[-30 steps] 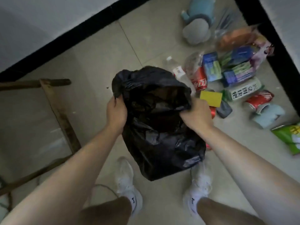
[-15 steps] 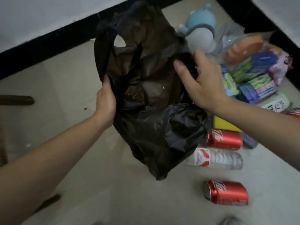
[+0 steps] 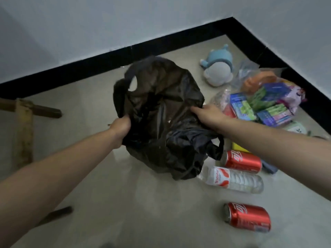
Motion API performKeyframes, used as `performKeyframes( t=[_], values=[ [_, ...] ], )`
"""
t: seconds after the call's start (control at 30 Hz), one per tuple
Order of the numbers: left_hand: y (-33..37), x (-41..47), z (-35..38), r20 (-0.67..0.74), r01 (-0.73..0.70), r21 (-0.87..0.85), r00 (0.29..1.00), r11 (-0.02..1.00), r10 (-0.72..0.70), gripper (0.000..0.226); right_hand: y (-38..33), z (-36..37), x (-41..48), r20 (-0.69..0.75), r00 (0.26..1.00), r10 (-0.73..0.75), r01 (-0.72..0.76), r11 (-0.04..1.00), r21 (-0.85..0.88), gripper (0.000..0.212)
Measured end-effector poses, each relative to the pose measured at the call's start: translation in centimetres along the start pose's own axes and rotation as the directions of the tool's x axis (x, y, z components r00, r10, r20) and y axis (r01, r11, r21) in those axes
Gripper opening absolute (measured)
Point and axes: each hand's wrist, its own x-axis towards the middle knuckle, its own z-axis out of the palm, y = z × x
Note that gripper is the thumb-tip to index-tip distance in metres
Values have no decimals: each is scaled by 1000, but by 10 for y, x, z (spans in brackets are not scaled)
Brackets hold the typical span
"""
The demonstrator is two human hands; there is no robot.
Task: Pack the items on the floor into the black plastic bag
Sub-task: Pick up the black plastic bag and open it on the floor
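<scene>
Left hand (image 3: 121, 127) gripped the bag (image 3: 161, 104) by its left rim, fingers curled into the plastic. Right hand (image 3: 208, 114) lay at the bag's right rim with fingers stretched against it; whether they pinched the plastic could not be told. Between the two hands the bag hung with its mouth spread wide. Right of the bag's bottom lay a can (image 3: 242, 161), a bottle (image 3: 232, 179) just below it, and a second can (image 3: 248, 219) farther below. Beyond the bag's right rim sat packets (image 3: 265, 104) and a plush toy (image 3: 216, 68). Left of the bag stood a wooden frame (image 3: 23, 126).
</scene>
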Motion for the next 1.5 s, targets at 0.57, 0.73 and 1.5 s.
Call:
performKeyframes(
  t=[0.57,0.73,1.5],
  values=[
    [-30,-6,-32,486,-662,746,468,-72,738,38,-14,58,-24,532,467,-706,827,136,-546,80],
    [-46,14,-33,468,-448,883,836,-137,287,106,33,47,11,495,833,-248,512,3,-859,89],
    [-19,84,-4,572,-479,812,764,-333,297,69,87,83,12,663,723,-193,685,84,-723,95]
  ],
)
